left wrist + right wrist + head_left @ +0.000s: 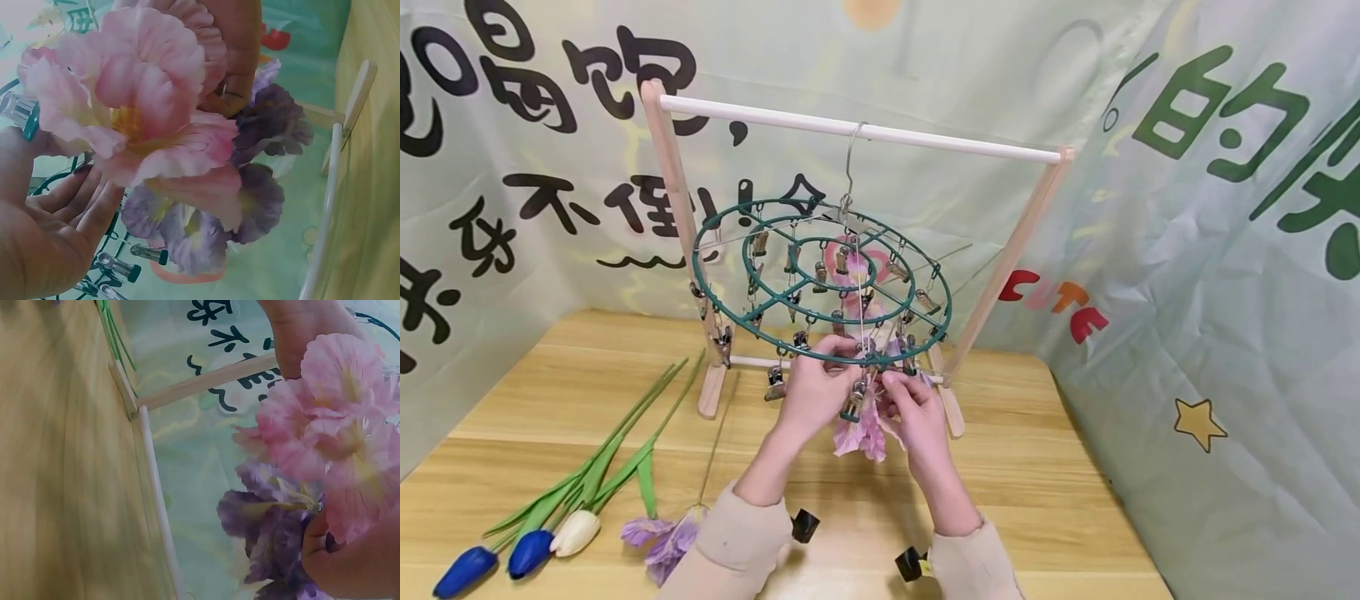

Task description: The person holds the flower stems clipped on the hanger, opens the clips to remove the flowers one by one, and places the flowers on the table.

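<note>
A round green clip hanger (752,321) hangs tilted by its wire hook from the white bar of a wooden stand. At its near edge, my left hand (820,387) pinches a metal clip, with the fingertips partly behind the ring. Beside it my right hand (921,417) holds a pink artificial flower (863,433) near its stem, thumb and forefinger close together. The pink flower (144,94) covers part of both hands in the left wrist view. Purple flowers (269,525) hang beyond it, among the clips. Another metal clip (855,400) dangles between the hands.
Blue tulips (467,571) and a white tulip (576,533) lie at the table's left, with a purple flower (673,542) by my left sleeve. The stand's wooden legs (1011,267) flank the hanger. Printed cloth (1217,333) encloses the table (1037,500).
</note>
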Available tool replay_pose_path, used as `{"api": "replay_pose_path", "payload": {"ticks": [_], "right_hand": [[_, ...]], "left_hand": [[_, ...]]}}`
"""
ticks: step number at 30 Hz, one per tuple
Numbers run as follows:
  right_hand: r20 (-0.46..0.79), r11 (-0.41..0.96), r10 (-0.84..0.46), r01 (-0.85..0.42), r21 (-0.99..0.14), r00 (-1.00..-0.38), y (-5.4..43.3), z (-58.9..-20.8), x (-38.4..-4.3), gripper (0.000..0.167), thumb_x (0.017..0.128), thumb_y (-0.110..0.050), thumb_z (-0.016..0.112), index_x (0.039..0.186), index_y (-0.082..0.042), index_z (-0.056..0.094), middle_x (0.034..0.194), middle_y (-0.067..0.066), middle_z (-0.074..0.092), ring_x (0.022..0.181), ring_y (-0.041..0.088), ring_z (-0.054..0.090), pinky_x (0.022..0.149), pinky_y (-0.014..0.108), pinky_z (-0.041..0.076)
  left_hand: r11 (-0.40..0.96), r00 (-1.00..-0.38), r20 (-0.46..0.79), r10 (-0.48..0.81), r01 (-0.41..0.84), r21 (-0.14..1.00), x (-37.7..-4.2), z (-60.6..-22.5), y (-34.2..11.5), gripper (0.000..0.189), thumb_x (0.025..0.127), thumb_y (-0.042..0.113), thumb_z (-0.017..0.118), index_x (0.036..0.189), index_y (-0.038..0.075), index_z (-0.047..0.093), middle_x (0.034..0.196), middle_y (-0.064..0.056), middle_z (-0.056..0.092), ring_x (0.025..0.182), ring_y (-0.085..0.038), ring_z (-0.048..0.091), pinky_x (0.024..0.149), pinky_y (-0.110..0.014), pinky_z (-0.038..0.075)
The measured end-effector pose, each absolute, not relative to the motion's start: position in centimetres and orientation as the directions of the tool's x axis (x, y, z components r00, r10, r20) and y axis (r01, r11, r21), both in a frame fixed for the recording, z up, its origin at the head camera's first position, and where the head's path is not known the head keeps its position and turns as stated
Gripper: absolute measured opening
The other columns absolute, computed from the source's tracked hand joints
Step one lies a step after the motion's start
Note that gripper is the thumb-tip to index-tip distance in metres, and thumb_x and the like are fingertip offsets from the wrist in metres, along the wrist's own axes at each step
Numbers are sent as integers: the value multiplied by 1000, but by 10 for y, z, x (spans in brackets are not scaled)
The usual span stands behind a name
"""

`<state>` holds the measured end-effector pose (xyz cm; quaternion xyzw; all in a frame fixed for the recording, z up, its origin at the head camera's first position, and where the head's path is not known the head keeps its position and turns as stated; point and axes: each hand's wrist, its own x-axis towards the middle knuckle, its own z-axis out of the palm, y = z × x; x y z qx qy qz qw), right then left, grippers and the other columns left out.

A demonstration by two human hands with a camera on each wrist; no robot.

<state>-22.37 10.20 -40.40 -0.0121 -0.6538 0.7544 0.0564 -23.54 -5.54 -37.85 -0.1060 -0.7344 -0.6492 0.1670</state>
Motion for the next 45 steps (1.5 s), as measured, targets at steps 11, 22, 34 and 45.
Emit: {"api": "replay_pose_path", "payload": {"ticks": [11,22,34,45], "right_hand": [[108,-228,161,-144,-963,-981,100,-389,-240,13,100,-10,66,91,-11,76,67,0,64,55,9,57,49,19,43],[73,-321,77,-94,-942,-994,104,-377,-245,22,98,-4,68,83,-16,78,59,-5,47,51,7,35,46,21,25],[107,-261,108,-132,-956,-988,109,-372,-245,8,94,-1,73,96,-8,76,72,-5,69,56,3,55,51,16,41],[138,-191,125,-160,-969,-983,110,-366,-243,15,93,-1,75,91,-14,78,81,-8,73,61,5,46,54,19,34]], "left_hand": [[132,-940,340,17,339,931,-234,-375,-66,19,87,-5,70,106,-1,73,99,-15,71,79,-18,63,68,-24,53],[105,-947,293,134,308,946,-234,-372,-76,9,93,-3,65,100,1,67,89,-11,66,73,-16,58,60,-23,46],[121,-934,327,141,344,931,-231,-369,-73,3,94,-1,67,96,1,68,76,-4,59,60,-13,48,52,-21,41],[211,-916,345,206,385,898,-230,-370,-71,10,102,9,63,94,6,68,75,-4,54,66,-17,48,58,-26,41]]}}
